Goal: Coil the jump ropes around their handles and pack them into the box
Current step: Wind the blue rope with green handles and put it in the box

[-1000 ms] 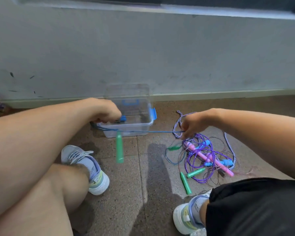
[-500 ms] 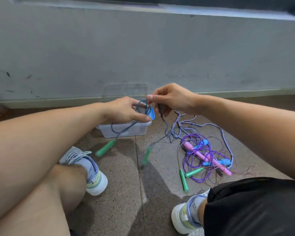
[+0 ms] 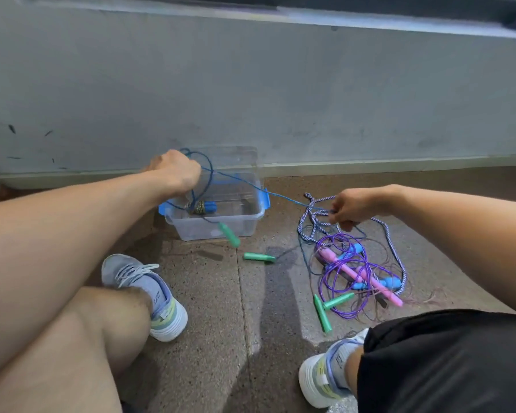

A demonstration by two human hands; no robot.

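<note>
A thin blue jump rope (image 3: 280,195) runs taut between my hands. My left hand (image 3: 175,172) is raised over the clear box (image 3: 215,226) and grips loops of this rope. My right hand (image 3: 350,207) pinches the same rope low on the right, above the pile. One green handle (image 3: 229,234) of the rope hangs in front of the box. Its other green handle (image 3: 259,257) lies on the floor. Inside the box lies a coiled rope with a blue handle (image 3: 204,207).
A tangled pile lies on the floor at right: a purple rope (image 3: 340,281) with pink handles (image 3: 352,272), a blue-white braided rope (image 3: 395,254), and two green handles (image 3: 325,311). My shoes (image 3: 149,293) and knees frame the floor. A grey wall (image 3: 251,99) stands behind the box.
My hands have parted: the left rose over the box with rope loops, the right dropped right and pulled the blue rope taut. One green handle now lies on the floor.
</note>
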